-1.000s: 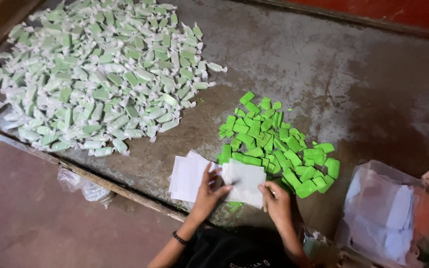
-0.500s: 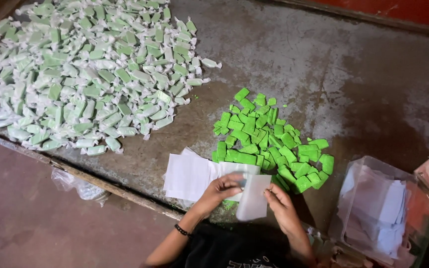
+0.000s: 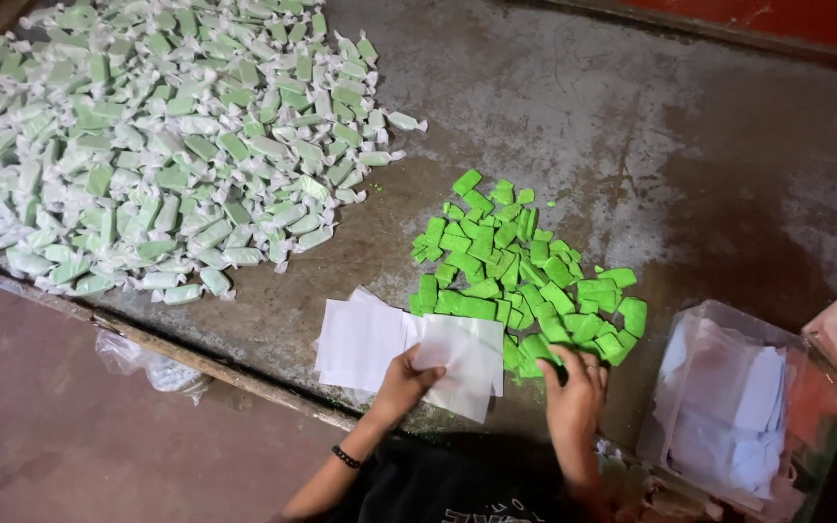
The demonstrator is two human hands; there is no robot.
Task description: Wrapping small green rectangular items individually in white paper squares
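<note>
White paper sheet [image 3: 465, 360] is pinched in my left hand [image 3: 401, 384], at the near edge of the table [image 3: 632, 126], above the paper stack [image 3: 360, 341]. My right hand [image 3: 573, 385] closes its fingers on one green block [image 3: 542, 349] at the near side of the green pile [image 3: 525, 276]. I think the block may crumble if pressed hard. Wrapped pieces [image 3: 167, 145] fill the far left corner; a clear box [image 3: 728, 407] stands right.

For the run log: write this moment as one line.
left hand: on white paper sheet | right hand: reaching into green pieces | wrapped pieces: piled far left | paper bag: right
</note>
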